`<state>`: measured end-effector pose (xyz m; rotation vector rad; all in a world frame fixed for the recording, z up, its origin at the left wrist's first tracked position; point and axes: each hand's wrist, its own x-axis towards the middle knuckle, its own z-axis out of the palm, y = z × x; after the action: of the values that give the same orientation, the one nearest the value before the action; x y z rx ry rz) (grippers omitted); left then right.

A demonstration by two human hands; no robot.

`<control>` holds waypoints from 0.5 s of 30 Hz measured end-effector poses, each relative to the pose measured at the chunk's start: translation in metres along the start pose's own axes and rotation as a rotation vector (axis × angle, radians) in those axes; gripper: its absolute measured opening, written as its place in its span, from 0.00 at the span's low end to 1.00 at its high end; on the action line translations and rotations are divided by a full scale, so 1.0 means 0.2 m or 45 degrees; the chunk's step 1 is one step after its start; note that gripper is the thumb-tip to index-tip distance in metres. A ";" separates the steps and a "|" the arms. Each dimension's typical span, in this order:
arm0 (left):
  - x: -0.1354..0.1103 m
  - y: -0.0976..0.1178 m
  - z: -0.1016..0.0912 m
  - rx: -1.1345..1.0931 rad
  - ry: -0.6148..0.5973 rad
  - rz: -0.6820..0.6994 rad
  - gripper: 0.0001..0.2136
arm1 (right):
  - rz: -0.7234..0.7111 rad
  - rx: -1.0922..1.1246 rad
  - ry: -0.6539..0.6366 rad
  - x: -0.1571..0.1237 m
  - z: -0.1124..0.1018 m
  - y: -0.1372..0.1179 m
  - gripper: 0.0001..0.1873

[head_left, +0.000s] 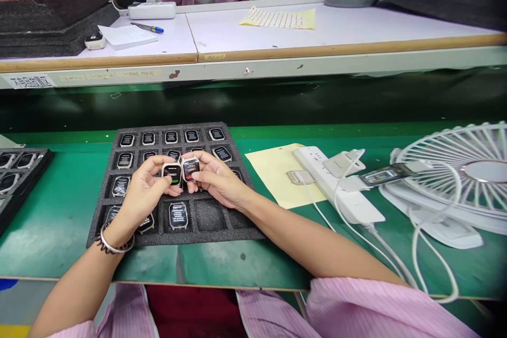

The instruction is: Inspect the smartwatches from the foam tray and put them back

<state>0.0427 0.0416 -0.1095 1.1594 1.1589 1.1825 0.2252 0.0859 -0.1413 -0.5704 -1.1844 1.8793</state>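
Above a black foam tray (209,216), my two hands are close together, each gripping a strapless smartwatch. My left hand (144,190) pinches a watch with a green bar on its lit screen (172,171), the thumb resting on the glass. In my right hand (216,177) is a second watch (190,166) showing a red area low on its screen, with the thumb over it. More watches with white text on dark screens sit in the tray's pockets, among them one (178,215) in the front row. My hands hide some of the pockets.
To the right lie a yellow sheet (273,177), a white power strip (336,185) with chargers and cables, and a white fan (467,169). Another watch tray (24,169) stands at the left. A raised shelf (222,42) runs behind; a person stands beyond it.
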 end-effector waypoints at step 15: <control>0.00 0.01 0.01 0.054 0.045 0.111 0.23 | -0.062 -0.009 0.043 0.01 0.01 0.01 0.28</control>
<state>0.0448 0.0425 -0.1080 1.2361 1.1754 1.2541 0.2219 0.0862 -0.1432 -0.5701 -1.1734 1.8181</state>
